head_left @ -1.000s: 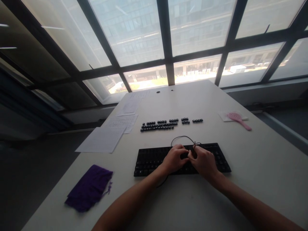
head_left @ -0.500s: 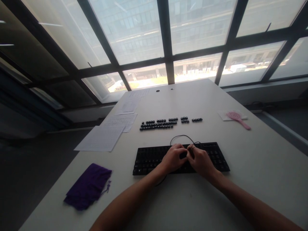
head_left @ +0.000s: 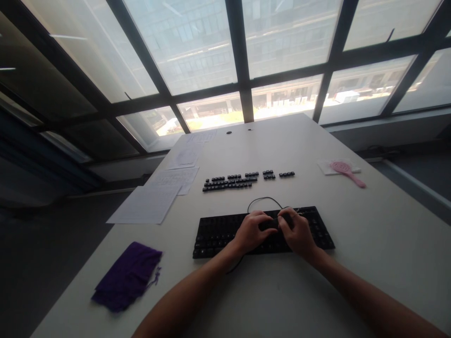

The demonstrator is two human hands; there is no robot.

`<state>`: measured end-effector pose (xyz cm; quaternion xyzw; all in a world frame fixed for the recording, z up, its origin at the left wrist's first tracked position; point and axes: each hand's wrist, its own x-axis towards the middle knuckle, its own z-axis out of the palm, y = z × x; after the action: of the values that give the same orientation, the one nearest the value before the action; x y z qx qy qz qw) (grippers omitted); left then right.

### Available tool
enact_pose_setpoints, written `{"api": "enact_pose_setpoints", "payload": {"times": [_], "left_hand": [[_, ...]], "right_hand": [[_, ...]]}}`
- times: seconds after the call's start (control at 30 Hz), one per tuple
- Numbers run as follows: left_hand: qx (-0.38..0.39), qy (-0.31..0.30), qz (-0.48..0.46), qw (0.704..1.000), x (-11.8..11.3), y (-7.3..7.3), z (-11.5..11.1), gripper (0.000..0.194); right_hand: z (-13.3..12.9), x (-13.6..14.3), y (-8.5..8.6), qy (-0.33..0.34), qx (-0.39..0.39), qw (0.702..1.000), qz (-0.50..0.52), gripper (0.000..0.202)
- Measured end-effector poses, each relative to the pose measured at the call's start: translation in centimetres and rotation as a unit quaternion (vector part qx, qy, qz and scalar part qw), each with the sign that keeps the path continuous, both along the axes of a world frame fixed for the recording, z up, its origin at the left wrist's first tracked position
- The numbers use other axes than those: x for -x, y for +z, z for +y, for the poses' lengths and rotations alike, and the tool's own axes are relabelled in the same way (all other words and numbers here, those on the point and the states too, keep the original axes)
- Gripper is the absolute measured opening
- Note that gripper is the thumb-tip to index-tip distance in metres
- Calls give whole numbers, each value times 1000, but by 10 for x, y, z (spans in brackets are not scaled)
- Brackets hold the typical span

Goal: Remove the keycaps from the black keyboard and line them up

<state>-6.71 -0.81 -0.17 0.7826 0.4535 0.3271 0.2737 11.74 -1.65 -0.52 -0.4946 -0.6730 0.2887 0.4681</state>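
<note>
A black keyboard [head_left: 218,234] lies across the desk in front of me, its cable [head_left: 262,199] looping out behind it. My left hand [head_left: 254,231] rests over the keyboard's middle, thumb and fingers curled towards each other. Just right of it, my right hand [head_left: 296,232] is closed over the keys, its fingertips near the left hand's. Whatever is pinched in either hand is too dark and small to make out. Loose black keycaps [head_left: 229,183] stand in rows on the desk behind the keyboard.
Sheets of paper [head_left: 144,204] lie along the desk's left side. A purple cloth pouch [head_left: 128,277] is at the near left. On the right, a pink hairbrush [head_left: 347,172] rests on a white packet [head_left: 322,168]. Windows stand beyond the white desk [head_left: 380,253].
My right hand has shifted slightly right, opening a small gap between the two hands' fingertips. My left hand stays over the keyboard. The view has shifted a little.
</note>
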Motion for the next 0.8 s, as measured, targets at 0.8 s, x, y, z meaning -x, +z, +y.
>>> {"api": "enact_pose_setpoints", "payload": {"times": [0.8], "left_hand": [[-170, 1, 6, 985, 0, -5, -9, 22]], "right_hand": [[6, 2, -2, -18, 67, 990, 121, 23]]}}
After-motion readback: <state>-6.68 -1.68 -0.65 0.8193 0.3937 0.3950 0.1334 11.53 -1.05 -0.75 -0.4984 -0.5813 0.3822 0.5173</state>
